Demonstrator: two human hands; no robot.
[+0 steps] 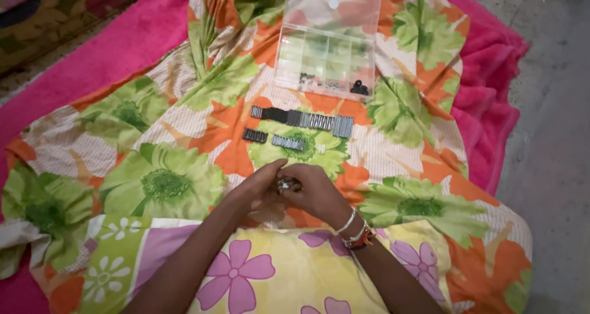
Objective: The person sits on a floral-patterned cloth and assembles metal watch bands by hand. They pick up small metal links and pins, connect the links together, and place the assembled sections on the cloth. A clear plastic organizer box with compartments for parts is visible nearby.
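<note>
A small shiny metal piece (pixel 284 185) sits pinched between my two hands, low over the flowered sheet (pixel 153 129) just ahead of my lap; it is too small and blurred to tell its kind. My left hand (pixel 261 188) curls in from the left, fingers closed against the piece, and my right hand (pixel 316 192), with bangles and a red thread band (pixel 355 231) at the wrist, meets it from the other side, so both hands are pressed together around the piece. Just beyond my fingers, two short strips of metal parts (pixel 273 139) lie side by side on a green flower, and behind them a longer row of dark and silvery strips (pixel 302 119) runs across the cloth. Farther out stands a clear plastic compartment box (pixel 326 59) with its lid open, small dark bits along its near edge. A pink blanket (pixel 92 62) lies under the sheet, on a grey floor (pixel 547 135).
</note>
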